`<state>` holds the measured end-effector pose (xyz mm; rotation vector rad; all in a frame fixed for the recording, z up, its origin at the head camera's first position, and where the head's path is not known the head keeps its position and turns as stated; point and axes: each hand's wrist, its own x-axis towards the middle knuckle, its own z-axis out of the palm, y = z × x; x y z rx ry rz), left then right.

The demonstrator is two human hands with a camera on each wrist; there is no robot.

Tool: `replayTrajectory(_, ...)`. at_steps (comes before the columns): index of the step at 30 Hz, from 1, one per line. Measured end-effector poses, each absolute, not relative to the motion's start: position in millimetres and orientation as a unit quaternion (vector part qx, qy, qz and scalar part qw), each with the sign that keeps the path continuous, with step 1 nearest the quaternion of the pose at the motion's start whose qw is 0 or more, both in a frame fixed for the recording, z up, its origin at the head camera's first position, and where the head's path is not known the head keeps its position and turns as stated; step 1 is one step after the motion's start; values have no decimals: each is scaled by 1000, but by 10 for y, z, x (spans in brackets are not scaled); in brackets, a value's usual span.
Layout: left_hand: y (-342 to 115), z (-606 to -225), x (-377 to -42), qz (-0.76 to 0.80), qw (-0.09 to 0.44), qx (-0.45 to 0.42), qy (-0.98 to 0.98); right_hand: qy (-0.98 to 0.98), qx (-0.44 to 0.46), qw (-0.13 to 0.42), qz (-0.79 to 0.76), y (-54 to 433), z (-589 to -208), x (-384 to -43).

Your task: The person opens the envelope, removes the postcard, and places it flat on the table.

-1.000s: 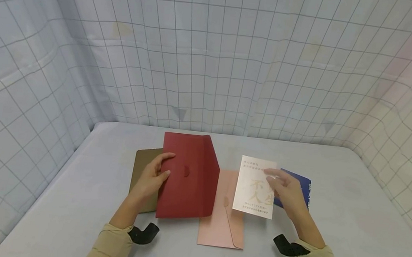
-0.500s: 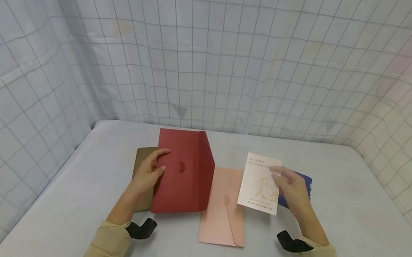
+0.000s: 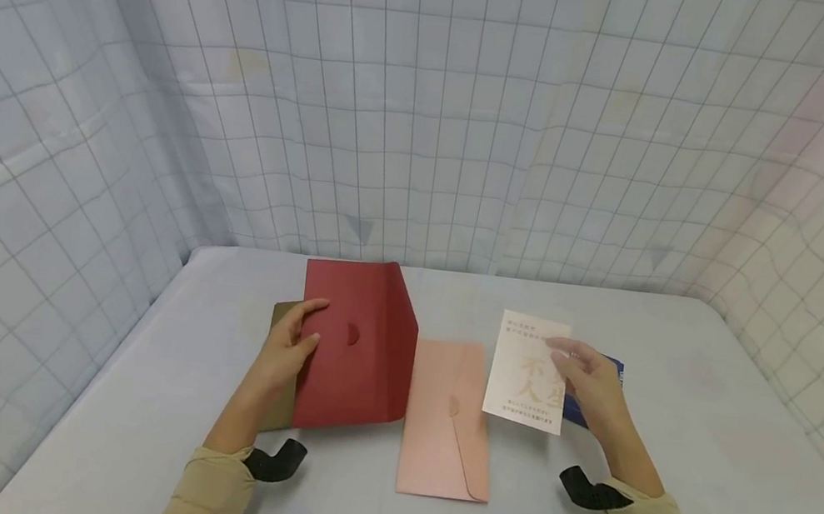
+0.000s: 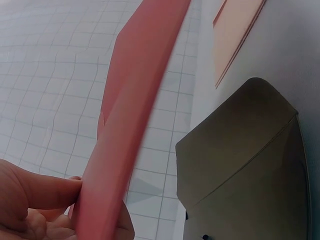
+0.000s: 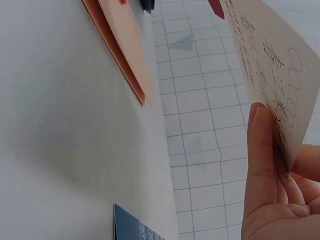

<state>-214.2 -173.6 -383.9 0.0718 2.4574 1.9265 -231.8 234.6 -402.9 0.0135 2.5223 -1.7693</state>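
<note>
My left hand pinches the left edge of a red envelope, thumb on its front; its flap stands open to the right. In the left wrist view the envelope is seen nearly edge-on, raised off the table. An olive envelope lies below it, mostly covered in the head view. My right hand pinches the right edge of a white card with pale gold characters. The card's other side, in the right wrist view, bears handwriting and a row of circles.
A pink envelope lies on the white table between the hands. A blue card with white print lies partly hidden behind my right hand. Gridded white cloth walls the table at the back and sides.
The left hand has carried the red envelope leftward, covering more of the olive envelope and uncovering the pink one. The right hand has moved the white card slightly to the right.
</note>
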Motion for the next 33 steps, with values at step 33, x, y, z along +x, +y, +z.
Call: replayTrajectory(33, -2035, -3881, -2138, 602, 5, -8, 799, 801, 31, 17, -598, 2603, -4106, -2388)
